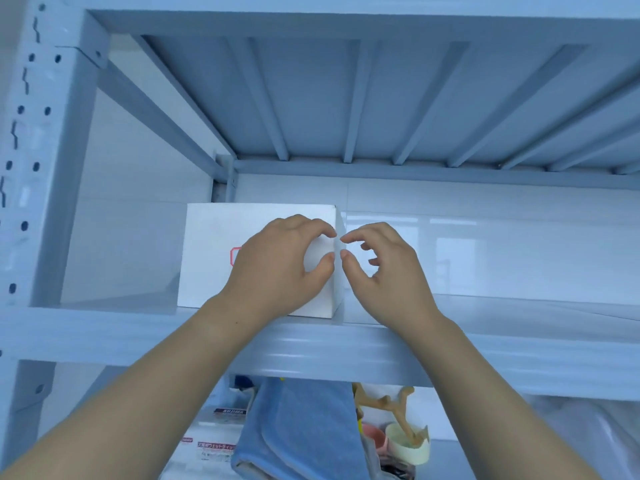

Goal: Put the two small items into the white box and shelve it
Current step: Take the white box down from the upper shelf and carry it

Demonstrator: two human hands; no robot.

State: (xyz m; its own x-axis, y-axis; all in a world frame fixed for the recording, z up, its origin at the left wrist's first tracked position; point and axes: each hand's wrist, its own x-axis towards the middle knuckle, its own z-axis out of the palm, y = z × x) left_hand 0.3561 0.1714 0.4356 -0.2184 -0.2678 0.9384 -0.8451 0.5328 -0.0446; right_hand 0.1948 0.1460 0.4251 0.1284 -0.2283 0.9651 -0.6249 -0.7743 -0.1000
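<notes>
White box (221,251) sits on shelf (485,327), left end, near upright post (45,168). Left hand (277,268) in front of box face, fingers curled and apart, tips at box's right edge; grip unclear. Right hand (384,271) just beside box, fingers apart, curled, holding nothing. Blue cloth (304,431) on shelf below.

Storage corner, likely a stockroom or utility room. Boltless metal rack (45,168) with punched upright at frame left; ribbed shelf underside (346,98) across the top; glossy white wall panels (485,244) behind. Lower centre: folded blue cloth (304,434), printed packet (211,448), 1 pale cup (408,445).
</notes>
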